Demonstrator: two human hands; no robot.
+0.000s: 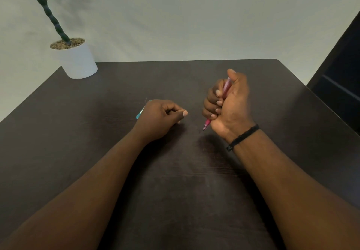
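Most of the pink pen [226,89] hides inside the right hand [231,105].

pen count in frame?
1. A pink pen is gripped in the right hand, tip down. A teal item, partly hidden behind the left hand, might be another; cannot tell.

Pink pen [226,88] mostly buried in right hand [228,105], only tip and barrel strip show. Teal item [138,115] behind left hand [160,118]: unidentifiable. Left pinch contents unclear. Plant [52,19] cropped by top edge.
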